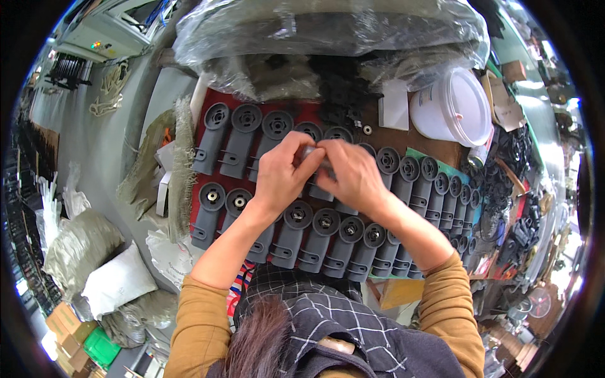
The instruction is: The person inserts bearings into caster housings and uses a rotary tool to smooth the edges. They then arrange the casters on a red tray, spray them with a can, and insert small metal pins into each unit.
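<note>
Over the back row of grey plastic parts (238,148), my left hand (280,179) and my right hand (356,176) come together, fingertips pinched. Something small and pale grey (307,152) shows between them; its kind is mostly hidden by the fingers. Each grey part has a round, hollow head and a flat stem. A front row of like parts (321,249) lies nearer to me, partly under my forearms. Shiny metal rings (212,196) sit in several front-row heads. The back-row heads at the left show slotted centres without metal rings.
Behind the rows lie a heap of small black parts (343,94), a loose metal ring (367,130) and a white box (394,105). A white bucket (441,112) lies tilted at the back right. Clear plastic sheeting (328,31) covers the far side. Sacks (120,280) stand at the left.
</note>
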